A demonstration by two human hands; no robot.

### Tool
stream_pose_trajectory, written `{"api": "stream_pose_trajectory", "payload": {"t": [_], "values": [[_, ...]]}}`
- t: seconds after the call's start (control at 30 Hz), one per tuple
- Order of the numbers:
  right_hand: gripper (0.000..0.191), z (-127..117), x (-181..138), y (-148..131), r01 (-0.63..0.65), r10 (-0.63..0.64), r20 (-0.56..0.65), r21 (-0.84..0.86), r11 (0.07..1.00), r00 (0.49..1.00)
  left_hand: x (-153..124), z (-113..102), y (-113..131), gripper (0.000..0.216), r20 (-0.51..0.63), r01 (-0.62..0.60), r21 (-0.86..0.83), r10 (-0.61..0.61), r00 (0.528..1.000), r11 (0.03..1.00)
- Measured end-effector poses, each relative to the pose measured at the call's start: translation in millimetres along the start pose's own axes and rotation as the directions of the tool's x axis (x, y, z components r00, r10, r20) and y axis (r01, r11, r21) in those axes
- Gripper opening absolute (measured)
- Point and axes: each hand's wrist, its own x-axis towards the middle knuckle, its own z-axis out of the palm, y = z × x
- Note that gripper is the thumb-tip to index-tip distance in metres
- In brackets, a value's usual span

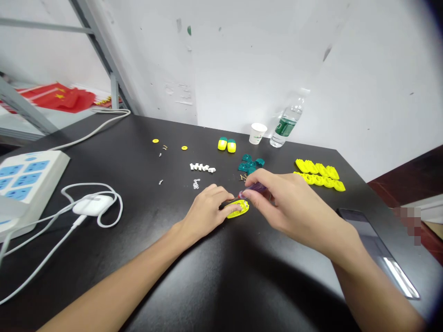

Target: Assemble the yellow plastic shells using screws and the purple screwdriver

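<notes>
Pinning the light, stiff yellow plastic shell (238,212) to the desk (148,221), the left hand (206,211) clamps its rim, the best hold, while the right hand (290,207) beside it pinches a purple screwdriver (254,187).

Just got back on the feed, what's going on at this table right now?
One person is working bare-handed at a black table. Their left hand rests on a yellow plastic shell lying on the tabletop, while their right hand holds what looks like a purple-handled screwdriver over it. Teal plastic parts, yellow plastic parts and small white pieces lie loose beyond the hands.
</notes>
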Motion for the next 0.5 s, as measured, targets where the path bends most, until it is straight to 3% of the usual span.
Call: {"api": "stream_pose_trajectory", "payload": {"t": [0.1, 0.23, 0.37, 0.5], "values": [[0.015, -3, 0, 2, -0.030, 0.029, -0.032, -0.018, 0.999, 0.999, 0, -1, 2, 0.037, 0.013, 0.031, -0.016, -0.031, 0.999, 0.999], [0.013, -5, 1, 5, -0.051, 0.049, -0.071, -0.029, 0.998, 0.996, 0, -3, 6, 0.050, 0.131, 0.103, 0.006, -0.103, 0.986, 0.995], [0.010, -6, 2, 9, -0.065, 0.062, -0.111, -0.028, 0.997, 0.992, 1, -3, 9, 0.049, 0.230, 0.131, 0.055, -0.140, 0.963, 0.990], [0.008, -11, 3, 16, -0.113, 0.106, -0.180, -0.025, 0.993, 0.978, 0, -3, 9, 0.046, 0.259, 0.127, 0.066, -0.140, 0.956, 0.990]]}}
